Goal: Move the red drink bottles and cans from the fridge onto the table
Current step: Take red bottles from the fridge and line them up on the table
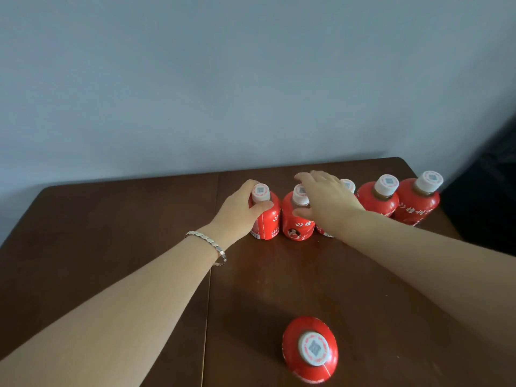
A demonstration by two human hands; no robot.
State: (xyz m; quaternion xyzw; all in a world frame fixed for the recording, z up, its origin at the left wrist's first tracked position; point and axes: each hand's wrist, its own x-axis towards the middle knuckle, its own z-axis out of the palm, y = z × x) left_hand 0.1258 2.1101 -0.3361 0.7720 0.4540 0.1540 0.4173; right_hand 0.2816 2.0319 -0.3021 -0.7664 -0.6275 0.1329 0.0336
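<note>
Several red drink bottles with white caps stand in a row at the back of the dark wooden table (111, 233). My left hand (237, 210) is wrapped around the neck of the leftmost bottle (268, 219). Over the second bottle (296, 224) hovers my right hand (326, 202), fingers spread, thumb touching its shoulder. A third bottle (347, 185) is mostly hidden behind that hand. Two more bottles (377, 199) (418, 202) stand to the right. Another red bottle (310, 350) stands alone near the front edge. No fridge is in view.
A plain pale blue wall rises behind the table. A seam (212, 275) runs front to back through the tabletop. Something dark (488, 191) sits beyond the table's right rear corner. A silver bracelet (209, 244) circles my left wrist.
</note>
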